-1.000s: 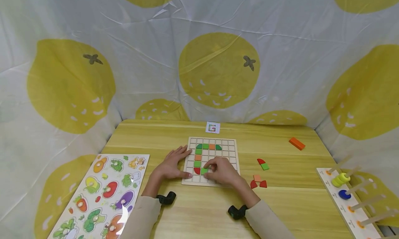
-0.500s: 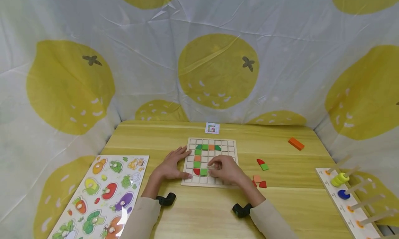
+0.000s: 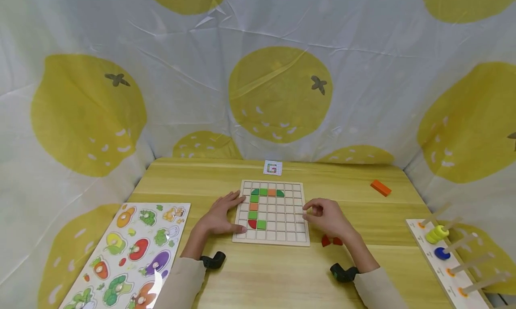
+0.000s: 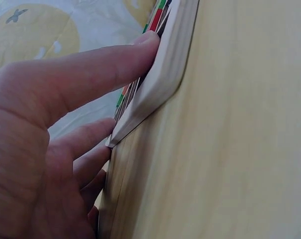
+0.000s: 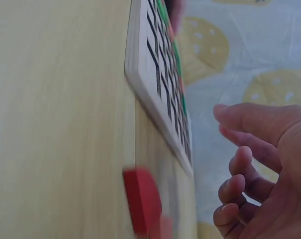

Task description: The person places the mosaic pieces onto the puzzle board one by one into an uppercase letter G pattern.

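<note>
A: Starting at the left, what do we see?

B: We see the person's left hand (image 3: 221, 214) with its grip spread, clamped on nothing: it rests against the left edge of the pale, roughly square wooden grid board (image 3: 281, 218), which lies flat on the yellowish wooden worktop (image 3: 282, 273). That hand has hardly moved.

A: And on the board?

B: We find the flat, bright green square tile (image 3: 261, 225), seemingly wood, just right of the red quarter-round tile (image 3: 252, 224). A second ago the right fingertips were at it; now they are gone, so we judge that piece laid and this step done.

A: Which way do things point?

B: The tile's sides follow the grid lines. Being square, it shows us no long axis, nor can we name one for the board, whose side edges run away from the person. The red tile's curve faces near-left.

A: And at the right?

B: The right hand (image 3: 327, 217) has drawn back beside the board's right edge, thumb and forefinger apart, nothing visible between them. Nearer us lie loose red quarter-round pieces (image 3: 325, 241).
</note>
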The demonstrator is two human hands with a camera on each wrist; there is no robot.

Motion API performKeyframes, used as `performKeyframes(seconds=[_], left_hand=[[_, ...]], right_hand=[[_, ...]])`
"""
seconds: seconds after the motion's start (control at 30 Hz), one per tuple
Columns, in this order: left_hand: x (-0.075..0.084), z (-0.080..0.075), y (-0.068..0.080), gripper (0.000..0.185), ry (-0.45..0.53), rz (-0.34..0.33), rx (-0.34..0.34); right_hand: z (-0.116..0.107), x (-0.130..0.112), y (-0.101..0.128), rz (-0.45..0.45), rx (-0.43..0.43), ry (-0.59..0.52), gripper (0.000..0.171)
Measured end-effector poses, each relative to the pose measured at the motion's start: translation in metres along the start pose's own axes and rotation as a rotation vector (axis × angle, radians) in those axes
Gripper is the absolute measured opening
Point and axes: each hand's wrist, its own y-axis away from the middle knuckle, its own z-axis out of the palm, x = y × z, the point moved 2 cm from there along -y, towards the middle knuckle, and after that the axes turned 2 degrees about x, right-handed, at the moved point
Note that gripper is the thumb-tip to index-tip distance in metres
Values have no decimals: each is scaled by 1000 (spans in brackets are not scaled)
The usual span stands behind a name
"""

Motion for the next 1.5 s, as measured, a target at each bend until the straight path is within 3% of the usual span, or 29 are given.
performKeyframes(seconds=[0.17,0.3,0.47,0.7,1.0,1.3,1.5], left_hand=[[-1,0,0,104,-1,0,1],[-1,0,1,103,2,-5,2],[0,0,2,103,4,-4,4],[1,-2,2,103,7,-5,1],[1,-1,2,103,1,-8,-5],[1,-1,2,103,-8,3,-10],[2,-1,1,102,-12,2,-9]], right_hand=[[-17,16,11,-10,10,17,17],[-24,25,20,-14,-43,18,20],[-32,32,32,8,-87,37,22],[-43,42,43,75,-79,80,21],[-46,49,40,119,-41,80,19],[-51,55,41,80,-113,46,23],[-52,58,41,99,-100,24,22]])
